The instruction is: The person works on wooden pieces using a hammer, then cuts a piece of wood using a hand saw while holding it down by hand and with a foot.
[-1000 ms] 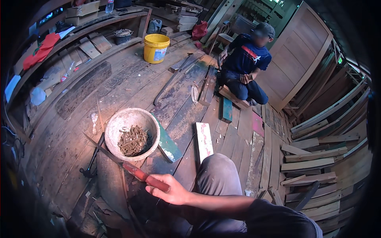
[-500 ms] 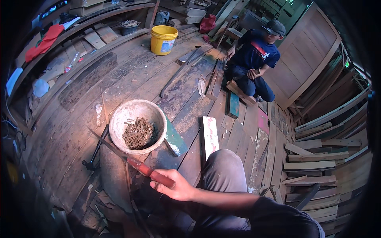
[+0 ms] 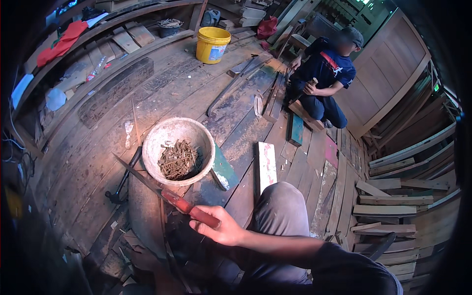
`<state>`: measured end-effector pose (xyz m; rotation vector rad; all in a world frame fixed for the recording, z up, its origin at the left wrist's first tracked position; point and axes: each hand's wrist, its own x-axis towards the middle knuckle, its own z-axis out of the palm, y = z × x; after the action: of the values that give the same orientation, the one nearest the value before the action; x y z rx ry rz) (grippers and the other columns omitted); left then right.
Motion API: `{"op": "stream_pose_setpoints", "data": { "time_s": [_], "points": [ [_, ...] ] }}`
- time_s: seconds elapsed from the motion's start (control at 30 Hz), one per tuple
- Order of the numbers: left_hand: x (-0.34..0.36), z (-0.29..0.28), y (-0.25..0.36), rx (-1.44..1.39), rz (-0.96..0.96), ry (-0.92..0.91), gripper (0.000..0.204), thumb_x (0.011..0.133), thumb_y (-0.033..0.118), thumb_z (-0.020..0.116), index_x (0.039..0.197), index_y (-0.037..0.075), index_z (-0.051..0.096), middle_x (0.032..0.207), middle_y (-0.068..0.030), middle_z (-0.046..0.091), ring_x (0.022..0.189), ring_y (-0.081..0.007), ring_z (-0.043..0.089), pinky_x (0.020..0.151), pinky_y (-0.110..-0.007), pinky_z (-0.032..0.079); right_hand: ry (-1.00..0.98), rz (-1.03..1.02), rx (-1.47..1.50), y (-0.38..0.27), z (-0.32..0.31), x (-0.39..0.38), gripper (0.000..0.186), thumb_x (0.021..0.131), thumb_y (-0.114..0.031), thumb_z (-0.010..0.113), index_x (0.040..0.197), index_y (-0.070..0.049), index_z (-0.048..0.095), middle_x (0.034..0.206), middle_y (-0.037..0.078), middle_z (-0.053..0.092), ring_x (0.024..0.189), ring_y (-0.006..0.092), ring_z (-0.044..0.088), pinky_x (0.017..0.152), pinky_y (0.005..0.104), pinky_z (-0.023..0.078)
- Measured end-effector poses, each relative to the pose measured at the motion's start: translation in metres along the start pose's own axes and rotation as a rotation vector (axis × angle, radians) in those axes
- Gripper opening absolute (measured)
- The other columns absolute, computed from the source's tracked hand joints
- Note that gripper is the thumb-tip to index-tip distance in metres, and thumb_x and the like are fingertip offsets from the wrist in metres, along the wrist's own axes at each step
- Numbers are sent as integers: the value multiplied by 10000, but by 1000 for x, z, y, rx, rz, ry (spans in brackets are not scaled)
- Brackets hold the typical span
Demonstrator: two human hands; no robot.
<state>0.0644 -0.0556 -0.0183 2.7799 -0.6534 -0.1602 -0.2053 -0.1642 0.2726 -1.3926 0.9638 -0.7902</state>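
My right hand (image 3: 220,227) is closed around the reddish handle (image 3: 189,208) of a long-bladed knife. Its narrow dark blade (image 3: 137,176) points to the far left, passing beside the near left rim of a round whitish bowl (image 3: 209,147). Inside the bowl lies a heap of thin brown pieces (image 3: 178,161), perhaps rusty nails or sticks; I cannot tell which. A dark-handled hammer (image 3: 124,179) rests on the floor left of the blade, its head toward me. My left hand cannot be made out in the dim lower left.
A white-painted block (image 3: 267,164) and green board (image 3: 223,169) lie near my knee (image 3: 281,206). Farther off stands a yellow bucket (image 3: 211,46). A co-worker (image 3: 322,73) crouches at the far right by a wooden door (image 3: 383,73). Stacked timber (image 3: 386,210) lines the right side.
The whole view has shifted slightly, moving most things a little to the right. My right hand keeps its hold on the knife. The co-worker's hand now shows a small piece held upright.
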Motion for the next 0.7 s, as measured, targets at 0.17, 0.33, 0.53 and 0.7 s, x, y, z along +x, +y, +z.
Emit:
{"op": "stream_pose_setpoints", "data": {
  "time_s": [0.17,0.33,0.53,0.7],
  "points": [
    [2,-1,3,93,-8,-17,523,1005,365,361,1347,13,542,1258,-193,630,1079,-370,623,928,-476,457,-12,3,20,0,0,1,238,933,-125,646,1096,41,598,787,16,531,761,79,457,676,274,430],
    [-9,-12,15,-2,92,157,514,1004,361,357,1343,25,547,1235,-207,633,1080,-377,618,943,-487,448,-37,13,54,0,2,1,232,931,-108,644,1098,44,589,839,9,567,806,73,500,713,260,444],
    [30,20,31,21,381,170,498,946,359,547,1381,118,508,1319,-114,571,1202,-323,523,998,-514,390,-1,191,478,-7,9,-15,270,905,44,507,1174,21,513,974,40,605,694,58,530,582,215,424],
    [38,26,46,123,355,3,586,950,391,523,1467,142,405,1298,-128,540,1243,-304,487,1027,-535,343,-6,192,71,-17,2,-14,292,932,-259,599,954,28,547,703,-6,520,574,57,466,527,207,355]
  ]
}}
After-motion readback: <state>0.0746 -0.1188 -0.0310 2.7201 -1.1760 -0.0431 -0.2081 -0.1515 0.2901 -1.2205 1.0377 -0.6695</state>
